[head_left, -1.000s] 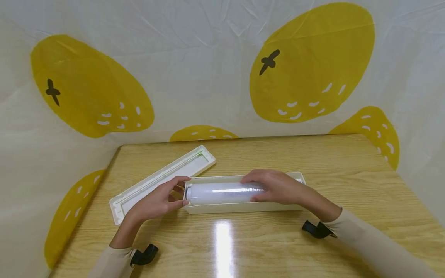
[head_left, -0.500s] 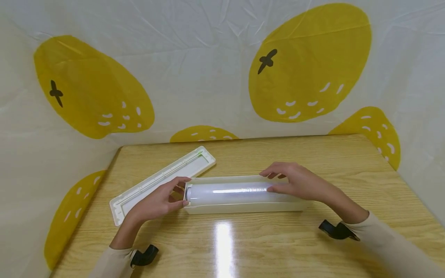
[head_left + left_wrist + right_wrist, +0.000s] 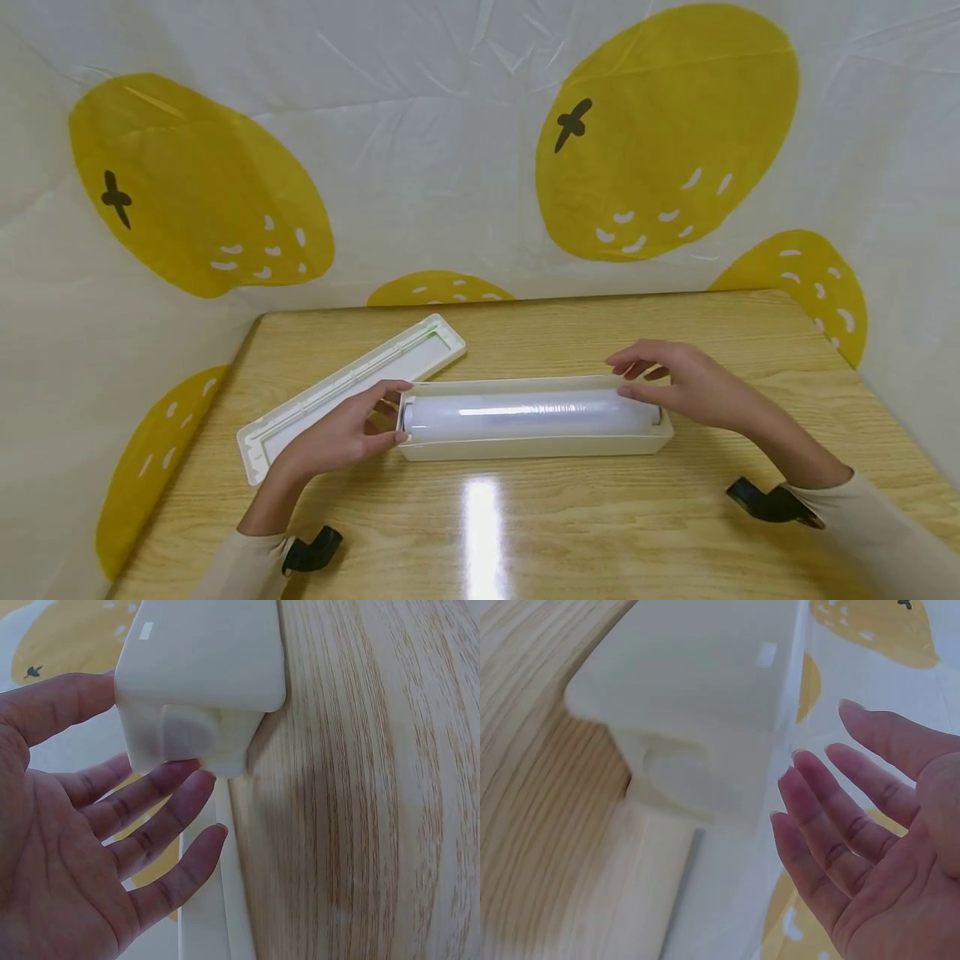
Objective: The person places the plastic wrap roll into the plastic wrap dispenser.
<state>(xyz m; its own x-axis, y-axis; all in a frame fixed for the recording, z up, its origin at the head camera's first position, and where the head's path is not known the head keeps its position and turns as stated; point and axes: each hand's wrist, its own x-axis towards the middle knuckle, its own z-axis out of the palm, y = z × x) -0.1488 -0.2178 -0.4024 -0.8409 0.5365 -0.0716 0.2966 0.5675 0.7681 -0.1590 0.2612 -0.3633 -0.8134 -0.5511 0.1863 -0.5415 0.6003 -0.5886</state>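
Observation:
A long off-white dispenser box (image 3: 525, 448) stands on the table with a shiny roll of plastic wrap (image 3: 510, 415) lying along its inside. My left hand (image 3: 337, 435) grips the box's left end, thumb at the front corner and forefinger at the back one. In the left wrist view, the other fingertips (image 3: 199, 784) are at or near the end wall's rounded recess. My right hand (image 3: 690, 387) hovers over the box's right end, fingers loosely bent and holding nothing. The right wrist view shows a gap between its fingertips (image 3: 802, 761) and the box (image 3: 690, 667).
Behind the left hand, a white lid (image 3: 352, 385) lies inside up at a slant, with a green bit near its far end. The wood-grain table (image 3: 585, 533) meets a pale curtain (image 3: 435, 183) with yellow fruit shapes at its back and sides.
My right hand has come off the roll and moved right to the box's right end, uncovering the roll. My left hand has stayed at the left end.

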